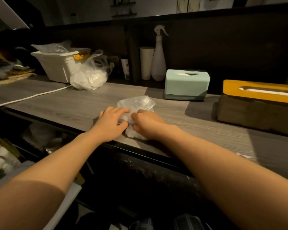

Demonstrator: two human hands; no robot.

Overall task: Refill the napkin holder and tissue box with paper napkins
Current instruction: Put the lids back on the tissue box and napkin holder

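Meanwhile, at a grey wood-grain counter (60, 103), a person's left hand (112, 123) and right hand (146, 124) both pinched a crinkled clear plastic pack (137, 103) of white napkins, fingers curled into the wrapper from either side, the pack lying on the counter near its front edge. Behind it, well apart, stood a mint-green tissue box (186, 84) (a little white paper showed in its oval slot), and to the right a dark holder (256, 118) with a yellow lid (231, 90), its long slot showing white napkins. Against the dark back wall stood a white spray bottle (158, 62) just beside a pale cup (146, 63). Farther left sat a white bin (56, 67) with a knotted plastic bag (88, 77) touching its front, and a white cable (28, 97) trailing across the counter
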